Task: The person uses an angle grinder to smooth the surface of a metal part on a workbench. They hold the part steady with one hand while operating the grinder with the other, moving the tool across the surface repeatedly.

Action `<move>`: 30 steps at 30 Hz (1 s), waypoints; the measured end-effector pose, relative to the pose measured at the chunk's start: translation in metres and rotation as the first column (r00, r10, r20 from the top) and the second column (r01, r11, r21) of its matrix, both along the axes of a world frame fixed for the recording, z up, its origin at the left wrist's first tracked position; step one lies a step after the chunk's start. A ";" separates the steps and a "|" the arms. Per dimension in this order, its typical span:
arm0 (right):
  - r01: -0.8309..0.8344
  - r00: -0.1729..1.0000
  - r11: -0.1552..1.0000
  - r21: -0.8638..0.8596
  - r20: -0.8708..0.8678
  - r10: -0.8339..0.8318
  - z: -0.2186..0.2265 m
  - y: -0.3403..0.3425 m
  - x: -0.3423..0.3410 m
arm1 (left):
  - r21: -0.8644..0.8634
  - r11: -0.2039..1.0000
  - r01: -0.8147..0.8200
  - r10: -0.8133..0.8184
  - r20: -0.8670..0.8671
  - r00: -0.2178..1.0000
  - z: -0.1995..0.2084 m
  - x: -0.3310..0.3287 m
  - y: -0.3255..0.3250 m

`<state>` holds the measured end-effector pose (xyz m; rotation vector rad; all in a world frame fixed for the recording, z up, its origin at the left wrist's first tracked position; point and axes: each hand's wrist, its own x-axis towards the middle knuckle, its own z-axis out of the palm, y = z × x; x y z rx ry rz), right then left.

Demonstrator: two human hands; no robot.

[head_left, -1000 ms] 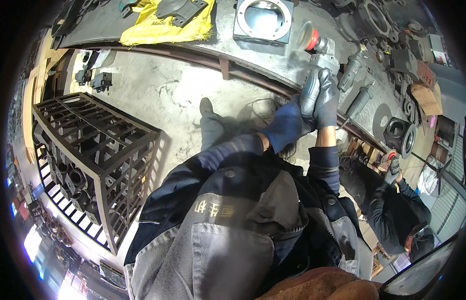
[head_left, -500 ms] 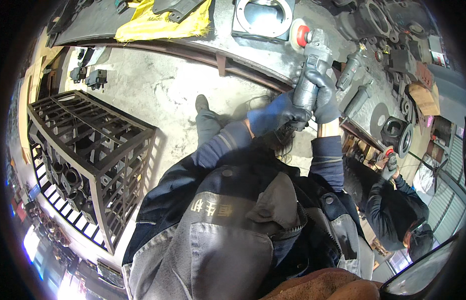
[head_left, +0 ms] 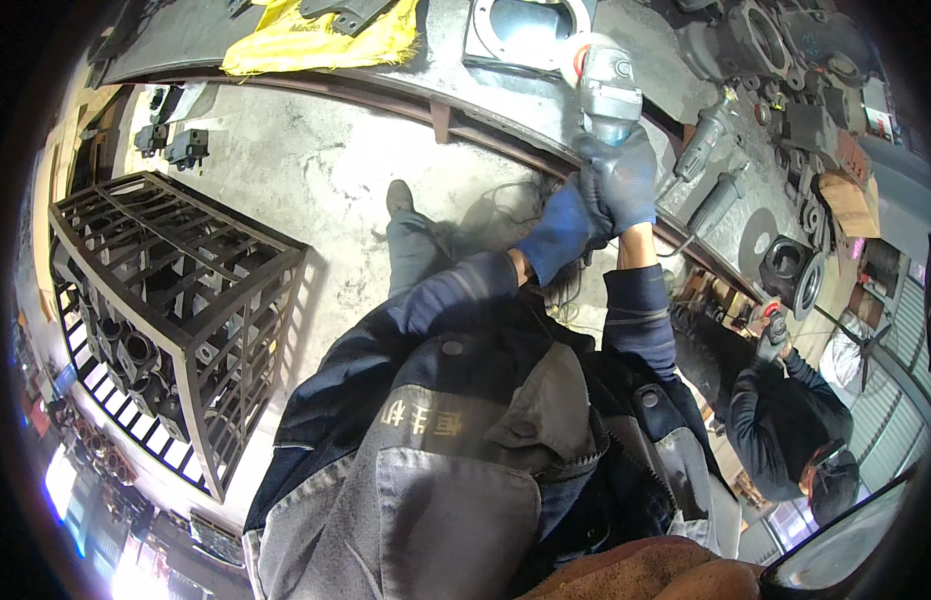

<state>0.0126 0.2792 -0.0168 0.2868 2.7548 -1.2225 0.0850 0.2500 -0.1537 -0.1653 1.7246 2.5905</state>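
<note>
An angle grinder (head_left: 614,92) with a grey body is held in both my gloved hands. My right hand (head_left: 626,178) wraps its body just behind the head. Closer to me, my left hand (head_left: 561,235) is closed round the rear end, mostly hidden by glove and wrist. The grinder's disc (head_left: 574,62), with a red backing, is at the right rim of a square metal housing (head_left: 486,54) with a large round opening; whether they touch I cannot tell. That housing lies on the metal workbench (head_left: 526,108).
Two more grinders, one (head_left: 702,140) and another (head_left: 721,202), lie right of my hands. A yellow sack (head_left: 326,52) bears dark metal parts. A barred crate (head_left: 191,345) of castings stands at left. At right a co-worker (head_left: 791,425) holds a red-disc grinder (head_left: 776,318).
The grinder has rolled and shifted left, its disc now closer to the housing's rim. My right hand has turned over its body, and my left hand has moved right, nearer to the right hand.
</note>
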 end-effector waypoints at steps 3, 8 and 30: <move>-0.020 1.000 0.998 0.059 0.011 0.019 -0.004 -0.002 0.000 | -0.157 0.986 0.057 -0.075 -0.116 0.990 0.010 0.003 -0.011; -0.025 0.999 0.993 0.114 0.028 0.022 -0.009 -0.001 0.004 | 0.082 0.990 0.117 -0.128 0.146 0.981 0.033 0.017 -0.028; -0.128 0.989 0.990 -0.062 0.069 0.132 -0.025 -0.006 0.004 | -0.120 0.987 -0.103 0.093 -0.084 0.992 0.068 0.022 -0.045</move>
